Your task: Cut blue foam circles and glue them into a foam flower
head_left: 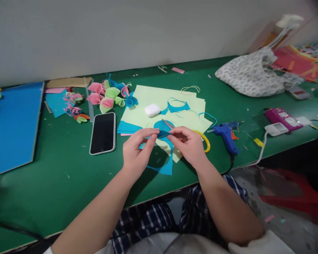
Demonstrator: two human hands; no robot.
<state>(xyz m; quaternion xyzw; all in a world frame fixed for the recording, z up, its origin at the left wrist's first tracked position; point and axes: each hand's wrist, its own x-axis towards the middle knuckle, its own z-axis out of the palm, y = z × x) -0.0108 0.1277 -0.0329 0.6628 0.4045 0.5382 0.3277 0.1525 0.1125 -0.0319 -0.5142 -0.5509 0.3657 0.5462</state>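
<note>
Between my two hands a folded piece of blue paper is pinched over the table. My left hand grips its left end between thumb and fingers. At the right end, my right hand closes thumb and fingertips on the same piece. Scissors with yellow handles lie partly hidden under my right hand, blades pointing up and left. Below my hands is a blue paper offcut with a curved cut-out. Pale green sheets lie behind, carrying a white rounded case and blue scraps.
A phone lies left of my hands, near pink, green and blue paper flowers. To the right are a blue glue gun, a purple power strip and a patterned cloth bag. A blue board covers the far left.
</note>
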